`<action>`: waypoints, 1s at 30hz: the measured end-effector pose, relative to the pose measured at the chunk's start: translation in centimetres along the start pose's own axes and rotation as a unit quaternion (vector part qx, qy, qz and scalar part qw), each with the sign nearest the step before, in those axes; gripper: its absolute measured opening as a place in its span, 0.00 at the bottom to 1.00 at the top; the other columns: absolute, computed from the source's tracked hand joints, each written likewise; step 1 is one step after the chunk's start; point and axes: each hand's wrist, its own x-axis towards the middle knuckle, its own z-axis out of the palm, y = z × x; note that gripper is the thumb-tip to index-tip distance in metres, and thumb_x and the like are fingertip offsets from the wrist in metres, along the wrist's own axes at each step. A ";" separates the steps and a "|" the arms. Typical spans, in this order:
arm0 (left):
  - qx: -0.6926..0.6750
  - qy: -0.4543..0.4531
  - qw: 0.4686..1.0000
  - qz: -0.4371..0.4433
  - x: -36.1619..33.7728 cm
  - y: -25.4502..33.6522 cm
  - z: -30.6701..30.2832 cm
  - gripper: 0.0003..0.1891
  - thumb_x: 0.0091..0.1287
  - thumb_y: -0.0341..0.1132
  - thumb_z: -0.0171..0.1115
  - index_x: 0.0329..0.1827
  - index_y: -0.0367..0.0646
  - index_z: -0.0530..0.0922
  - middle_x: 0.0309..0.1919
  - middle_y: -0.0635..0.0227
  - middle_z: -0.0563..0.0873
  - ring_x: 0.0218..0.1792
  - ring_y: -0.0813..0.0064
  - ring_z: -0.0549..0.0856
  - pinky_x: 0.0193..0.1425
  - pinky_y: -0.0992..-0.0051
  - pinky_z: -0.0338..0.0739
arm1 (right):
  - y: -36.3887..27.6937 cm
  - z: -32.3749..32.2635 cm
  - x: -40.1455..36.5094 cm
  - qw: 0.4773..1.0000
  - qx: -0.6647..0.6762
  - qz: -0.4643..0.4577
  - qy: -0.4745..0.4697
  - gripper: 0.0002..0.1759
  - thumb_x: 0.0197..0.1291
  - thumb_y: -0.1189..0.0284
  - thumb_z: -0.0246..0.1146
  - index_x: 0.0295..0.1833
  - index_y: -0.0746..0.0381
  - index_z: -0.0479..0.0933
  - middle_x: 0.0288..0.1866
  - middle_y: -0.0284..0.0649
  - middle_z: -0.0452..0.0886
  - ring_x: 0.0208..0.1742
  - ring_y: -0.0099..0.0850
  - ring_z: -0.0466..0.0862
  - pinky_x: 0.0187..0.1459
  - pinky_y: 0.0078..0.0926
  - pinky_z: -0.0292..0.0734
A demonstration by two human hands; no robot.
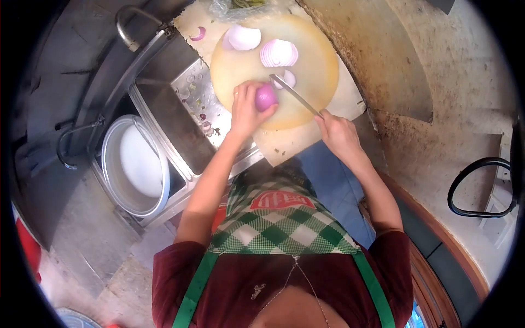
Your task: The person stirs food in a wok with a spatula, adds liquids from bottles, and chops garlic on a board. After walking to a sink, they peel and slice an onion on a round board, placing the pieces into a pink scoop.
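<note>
My left hand [247, 109] is closed round a purple onion [266, 97] on the round cutting board [322, 60]. In my right hand [340, 134] is a knife [297, 95], gripped by its handle. Its blade slants up and left across the board, with the tip just beyond the onion. A small cut onion piece [287, 81] lies by the blade near the tip. Farther back on the board are a sliced onion half [279, 53] with thin purple-edged layers and pale cut onion pieces [244, 38].
Left of the board is a metal sink [164, 104] with onion scraps inside. A plastic bag [232, 10] of green vegetables sits at the back. One onion scrap [198, 34] lies off the board. A round metal pot [112, 183] and a faucet [128, 38] are at left.
</note>
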 end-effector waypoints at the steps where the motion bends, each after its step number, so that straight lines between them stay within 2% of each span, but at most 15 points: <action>1: -0.014 -0.010 1.000 0.015 0.1 -0.5 -0.2 0.28 0.42 0.36 0.75 0.47 0.42 0.73 0.47 0.59 0.73 0.49 0.55 0.72 0.53 0.62 0.70 | -0.3 0.1 0.2 1.000 0.005 0.000 -0.009 0.13 0.64 0.65 0.51 0.34 0.64 0.71 0.21 0.53 0.77 0.26 0.52 0.79 0.30 0.47 0.74; 5: -0.023 0.021 0.999 0.030 -1.2 -1.3 0.0 0.27 0.43 0.37 0.75 0.46 0.42 0.73 0.47 0.58 0.73 0.48 0.55 0.72 0.53 0.62 0.69 | -1.8 0.7 0.4 1.000 -0.002 -0.020 -0.012 0.13 0.63 0.66 0.52 0.33 0.65 0.71 0.20 0.52 0.77 0.25 0.50 0.80 0.28 0.46 0.74; 11: -0.014 0.071 0.997 -0.019 -2.1 -0.1 1.0 0.29 0.45 0.35 0.74 0.49 0.40 0.70 0.47 0.55 0.72 0.48 0.54 0.71 0.53 0.61 0.67 | -2.1 0.6 1.2 0.998 -0.032 -0.045 -0.021 0.13 0.63 0.67 0.52 0.33 0.65 0.71 0.20 0.50 0.78 0.24 0.48 0.81 0.27 0.44 0.75; 14: 0.016 0.082 0.996 -0.033 -1.5 0.5 1.5 0.28 0.45 0.36 0.73 0.47 0.38 0.69 0.45 0.55 0.72 0.48 0.56 0.70 0.55 0.63 0.66 | -1.9 0.4 1.5 0.999 -0.041 -0.025 -0.025 0.13 0.63 0.66 0.51 0.33 0.65 0.71 0.21 0.51 0.78 0.25 0.48 0.81 0.28 0.44 0.76; 17: 0.007 0.047 0.999 0.006 -0.5 -0.2 1.1 0.27 0.45 0.34 0.73 0.47 0.39 0.70 0.45 0.55 0.73 0.49 0.55 0.71 0.55 0.62 0.66 | -1.8 -0.5 1.6 0.999 -0.036 -0.012 -0.037 0.13 0.64 0.65 0.51 0.33 0.64 0.71 0.21 0.52 0.78 0.25 0.49 0.81 0.29 0.44 0.76; 20: -0.059 -0.021 0.993 0.101 0.6 -1.9 -0.3 0.26 0.45 0.34 0.72 0.47 0.39 0.71 0.46 0.55 0.74 0.48 0.55 0.72 0.54 0.62 0.68 | -1.6 -0.4 1.7 0.997 -0.051 -0.011 -0.051 0.13 0.64 0.65 0.50 0.34 0.64 0.72 0.22 0.52 0.78 0.27 0.49 0.81 0.30 0.44 0.76; 26: -0.025 0.019 0.997 0.076 -0.8 -0.8 -0.1 0.22 0.46 0.31 0.71 0.44 0.39 0.75 0.44 0.58 0.76 0.47 0.56 0.75 0.51 0.65 0.71 | -1.9 -0.6 2.3 0.995 -0.046 -0.048 -0.071 0.12 0.64 0.67 0.50 0.35 0.66 0.72 0.24 0.52 0.79 0.29 0.48 0.81 0.32 0.44 0.75; 30: -0.016 0.020 0.998 0.062 -0.9 -0.9 -0.3 0.23 0.45 0.32 0.73 0.45 0.40 0.75 0.43 0.58 0.78 0.44 0.57 0.76 0.49 0.65 0.73 | -2.2 -0.8 3.0 0.992 -0.055 -0.038 -0.110 0.11 0.63 0.70 0.49 0.36 0.66 0.72 0.25 0.53 0.79 0.31 0.48 0.82 0.33 0.44 0.76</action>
